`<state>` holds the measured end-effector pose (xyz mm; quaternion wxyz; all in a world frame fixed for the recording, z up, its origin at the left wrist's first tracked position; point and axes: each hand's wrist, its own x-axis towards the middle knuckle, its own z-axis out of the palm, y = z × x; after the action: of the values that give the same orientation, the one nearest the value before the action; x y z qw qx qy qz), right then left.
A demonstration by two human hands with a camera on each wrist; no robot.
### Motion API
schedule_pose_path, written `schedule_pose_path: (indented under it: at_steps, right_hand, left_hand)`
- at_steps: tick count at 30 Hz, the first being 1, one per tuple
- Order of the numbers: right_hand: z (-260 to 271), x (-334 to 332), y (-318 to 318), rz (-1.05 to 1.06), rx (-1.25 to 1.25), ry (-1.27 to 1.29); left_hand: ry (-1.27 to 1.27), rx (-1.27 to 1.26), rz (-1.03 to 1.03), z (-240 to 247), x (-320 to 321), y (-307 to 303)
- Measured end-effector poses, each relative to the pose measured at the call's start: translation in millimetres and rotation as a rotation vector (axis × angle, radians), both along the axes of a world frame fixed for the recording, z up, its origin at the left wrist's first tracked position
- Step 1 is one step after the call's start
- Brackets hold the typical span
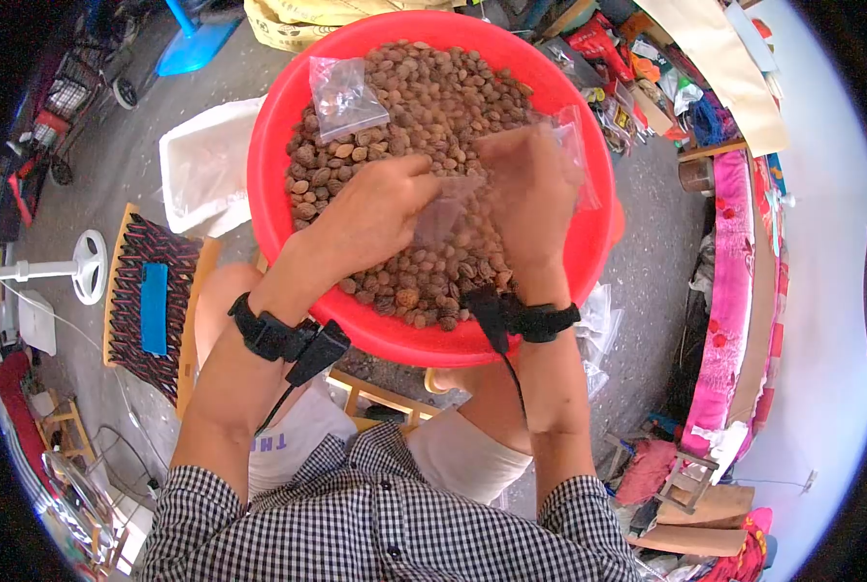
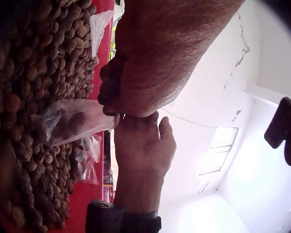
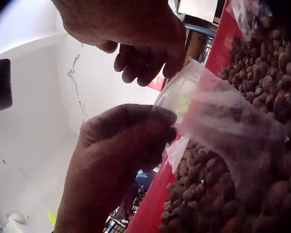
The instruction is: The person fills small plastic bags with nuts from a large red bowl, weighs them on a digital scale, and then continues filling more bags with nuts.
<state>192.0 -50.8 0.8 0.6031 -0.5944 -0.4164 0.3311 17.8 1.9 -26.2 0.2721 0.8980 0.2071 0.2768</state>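
A large red basin (image 1: 273, 209) full of brown, rough-shelled nuts or pits (image 1: 433, 97) stands before me. My left hand (image 1: 370, 209) pinches the top edge of a clear plastic bag (image 1: 443, 218), which hangs low over the pile. From the right wrist, the bag (image 3: 228, 111) appears spread wide at its mouth. Some dark shapes show through the bag (image 2: 70, 119) in the left wrist view. My right hand (image 1: 535, 179), blurred, is close beside the bag's mouth. Its fingers (image 3: 131, 68) bend loosely, with the thumb apart and nothing visible between them.
Another clear bag (image 1: 346, 97) lies on the pile, and one more (image 1: 574, 155) is at the basin's right rim. A white foam box (image 1: 210, 160) is to the left, near a woven stool (image 1: 152, 301). Loose bags (image 1: 598, 325) lie on the floor at right.
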Motion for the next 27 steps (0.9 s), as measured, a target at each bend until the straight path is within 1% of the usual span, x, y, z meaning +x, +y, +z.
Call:
schedule_pose_path:
  at_steps: [1,4,5,8,9,12,15,18,20,21,22,23,26,27]
  right_hand:
    - [5.0,5.8,-1.3,0.004,-0.054,0.03]
    - [10.4,26.9,1.1,0.38,0.098,-0.431]
    - [11.6,30.0,-0.7,0.479,0.094,-0.519]
    - [-6.2,32.5,-6.8,0.501,0.028,-0.806]
    - [-5.7,31.2,-4.9,0.516,0.02,-0.848]
    - [16.8,29.5,-12.1,0.531,-0.039,-0.817]
    - [34.6,28.1,-14.6,0.52,0.021,-0.756]
    - [10.8,30.2,-8.7,0.591,-0.118,-0.91]
    - [3.9,30.1,-6.9,0.616,-0.069,-0.818]
    - [14.4,26.8,-7.5,0.632,-0.057,-0.788]
    - [22.5,24.7,-8.5,0.649,-0.045,-0.758]
    - [25.6,24.0,-9.5,0.583,-0.088,-0.75]
    - [7.7,26.4,-4.3,0.621,-0.172,-0.745]
    - [7.7,25.8,-3.7,0.618,-0.145,-0.759]
  left_hand:
    - [-0.002,0.005,0.0,-0.3,-0.6,0.5]
    - [-0.022,0.019,-0.003,-2.4,-1.0,2.4]
    - [-0.037,0.021,-0.002,-2.1,-1.1,2.7]
    - [-0.08,0.006,-0.002,4.5,-2.5,0.9]
    - [-0.094,-0.003,-0.003,7.8,-3.0,-0.7]
    - [-0.184,-0.006,-0.025,14.8,-6.0,-5.9]
    - [-0.152,-0.001,-0.003,13.6,-11.1,-0.5]
    - [0.017,0.018,0.006,-0.1,-7.9,4.2]
    - [-0.021,-0.027,-0.004,4.2,-9.8,-0.2]
    - [-0.041,-0.054,-0.008,6.2,-10.2,-2.3]
    - [-0.043,-0.029,0.006,5.7,-10.8,0.5]
    - [-0.043,-0.005,0.021,5.1,-12.8,4.4]
    - [-0.007,0.015,0.025,-2.1,-12.8,9.4]
    - [0.011,0.014,0.019,-4.1,-12.8,11.0]
